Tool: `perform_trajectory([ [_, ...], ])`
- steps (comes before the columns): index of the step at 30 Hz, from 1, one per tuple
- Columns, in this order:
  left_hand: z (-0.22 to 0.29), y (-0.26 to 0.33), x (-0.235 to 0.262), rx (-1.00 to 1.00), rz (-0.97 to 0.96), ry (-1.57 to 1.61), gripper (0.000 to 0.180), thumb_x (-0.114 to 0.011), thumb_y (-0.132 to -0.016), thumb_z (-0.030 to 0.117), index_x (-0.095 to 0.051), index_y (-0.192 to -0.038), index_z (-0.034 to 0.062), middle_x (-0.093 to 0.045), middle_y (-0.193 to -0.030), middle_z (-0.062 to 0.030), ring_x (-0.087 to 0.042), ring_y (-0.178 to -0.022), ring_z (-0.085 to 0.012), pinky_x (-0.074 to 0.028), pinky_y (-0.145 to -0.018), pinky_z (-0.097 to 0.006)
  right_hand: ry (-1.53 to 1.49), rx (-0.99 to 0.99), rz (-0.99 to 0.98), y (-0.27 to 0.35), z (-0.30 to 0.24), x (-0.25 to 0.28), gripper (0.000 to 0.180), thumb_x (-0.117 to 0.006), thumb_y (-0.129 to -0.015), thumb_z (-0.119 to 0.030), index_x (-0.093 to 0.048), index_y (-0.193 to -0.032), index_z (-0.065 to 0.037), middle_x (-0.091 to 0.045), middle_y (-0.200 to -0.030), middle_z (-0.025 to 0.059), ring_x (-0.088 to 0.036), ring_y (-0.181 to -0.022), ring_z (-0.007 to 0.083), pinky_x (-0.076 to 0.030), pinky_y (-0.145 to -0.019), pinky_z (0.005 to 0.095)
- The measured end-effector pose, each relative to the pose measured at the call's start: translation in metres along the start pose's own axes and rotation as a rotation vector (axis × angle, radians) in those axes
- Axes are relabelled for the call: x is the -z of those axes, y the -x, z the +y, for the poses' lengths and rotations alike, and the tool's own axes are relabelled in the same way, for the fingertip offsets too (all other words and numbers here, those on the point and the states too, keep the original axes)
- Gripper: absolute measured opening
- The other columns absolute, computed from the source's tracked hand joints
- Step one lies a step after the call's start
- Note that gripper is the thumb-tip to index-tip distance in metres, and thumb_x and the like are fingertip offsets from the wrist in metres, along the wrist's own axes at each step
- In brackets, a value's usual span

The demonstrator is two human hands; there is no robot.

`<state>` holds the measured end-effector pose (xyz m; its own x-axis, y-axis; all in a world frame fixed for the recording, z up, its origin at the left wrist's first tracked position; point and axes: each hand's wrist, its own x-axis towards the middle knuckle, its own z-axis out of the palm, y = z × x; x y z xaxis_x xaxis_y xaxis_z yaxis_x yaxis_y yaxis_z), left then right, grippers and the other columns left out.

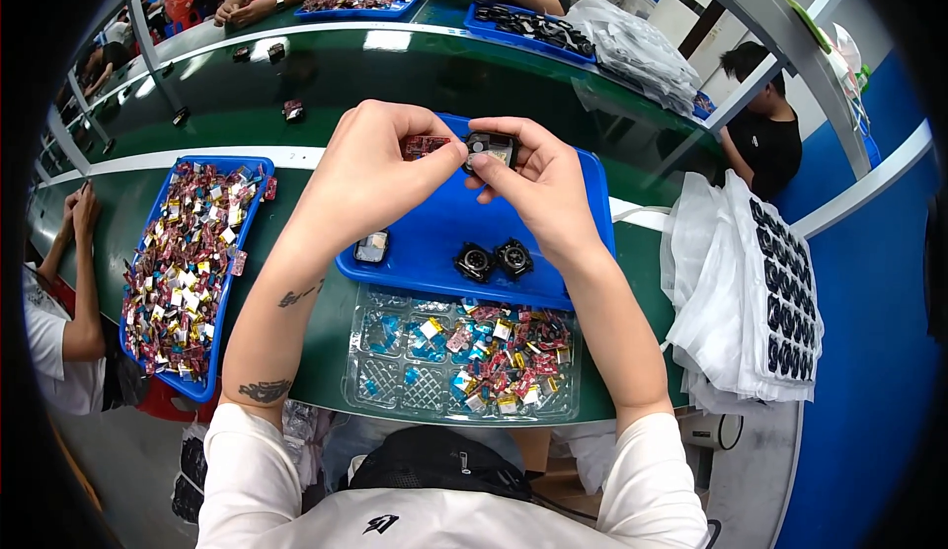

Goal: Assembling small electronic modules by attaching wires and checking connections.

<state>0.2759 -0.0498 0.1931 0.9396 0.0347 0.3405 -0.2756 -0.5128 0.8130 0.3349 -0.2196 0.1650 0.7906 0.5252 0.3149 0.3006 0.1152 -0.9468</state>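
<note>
My left hand (370,169) pinches a small red circuit board (425,145) above the blue tray (425,218). Close beside it, my right hand (533,179) grips a black watch-like casing (502,142) with a pale inside. The left fingertips and the right thumb meet at the casing's near-left edge; whether the board is joined to it I cannot tell. Two black round-faced casings (475,263) lie in the tray's near part. A squarish casing with a pale inside (372,246) sits at its near-left corner.
Nearer me lies a clear compartment tray (357,396) with loose red boards and small battery packs (513,356). A blue tray (262,162) heaped with similar parts stands left. White sheets with black casings (785,287) are stacked right. Beyond runs a green conveyor (346,85); co-workers sit around.
</note>
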Motion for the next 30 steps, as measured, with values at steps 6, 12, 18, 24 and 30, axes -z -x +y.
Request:
perform_trajectory([
  [6, 0.002, 0.0, -0.004, 0.022, -0.01, -0.038, 0.016, -0.065, -0.082, 0.012, -0.068, -0.081, -0.0037, -0.059, -0.06, -0.001, -0.051, -0.054, -0.0036, -0.039, -0.048, -0.019, 0.044, -0.057, 0.03, 0.006, -0.005, -0.004, 0.023, -0.063, -0.086, -0.004, -0.055, -0.107, 0.0, -0.065, -0.082, 0.007, -0.065, -0.071, 0.0105, -0.05, -0.058, 0.0208],
  [12, 0.002, 0.0, -0.005, 0.025, -0.016, -0.014, 0.017, -0.065, -0.082, 0.012, -0.068, -0.082, -0.005, -0.062, -0.063, -0.0019, -0.052, -0.055, -0.0034, -0.039, -0.048, -0.019, 0.067, -0.023, 0.028, 0.007, -0.008, -0.007, 0.022, -0.064, -0.086, -0.004, -0.054, -0.105, 0.0, -0.065, -0.082, 0.007, -0.065, -0.069, 0.0102, -0.051, -0.058, 0.0203],
  [18, -0.002, 0.0, -0.007, 0.067, -0.007, 0.078, 0.017, -0.066, -0.082, 0.011, -0.068, -0.082, -0.0054, -0.062, -0.066, -0.0014, -0.052, -0.06, -0.0027, -0.039, -0.051, -0.018, 0.091, 0.035, 0.05, 0.01, -0.004, -0.011, 0.021, -0.061, -0.088, -0.004, -0.054, -0.107, 0.001, -0.065, -0.084, 0.0082, -0.065, -0.072, 0.0108, -0.051, -0.059, 0.0203],
  [24, 0.001, 0.0, -0.006, 0.058, 0.035, 0.092, 0.016, -0.066, -0.083, 0.011, -0.067, -0.08, -0.005, -0.06, -0.065, 0.0004, -0.049, -0.061, -0.0017, -0.037, -0.052, -0.018, 0.069, 0.09, 0.059, 0.012, -0.011, -0.012, 0.017, -0.056, -0.09, -0.002, -0.054, -0.106, 0.004, -0.066, -0.09, 0.0127, -0.066, -0.084, 0.0146, -0.055, -0.072, 0.0257],
  [30, -0.003, -0.001, -0.012, 0.029, 0.057, 0.118, 0.018, -0.066, -0.077, 0.013, -0.07, -0.081, -0.0049, -0.062, -0.059, -0.0058, -0.057, -0.054, -0.0069, -0.045, -0.051, -0.022, 0.1, 0.157, 0.114, 0.012, -0.007, -0.011, 0.013, -0.055, -0.09, -0.003, -0.056, -0.102, 0.003, -0.067, -0.09, 0.0119, -0.066, -0.083, 0.0144, -0.054, -0.072, 0.0263],
])
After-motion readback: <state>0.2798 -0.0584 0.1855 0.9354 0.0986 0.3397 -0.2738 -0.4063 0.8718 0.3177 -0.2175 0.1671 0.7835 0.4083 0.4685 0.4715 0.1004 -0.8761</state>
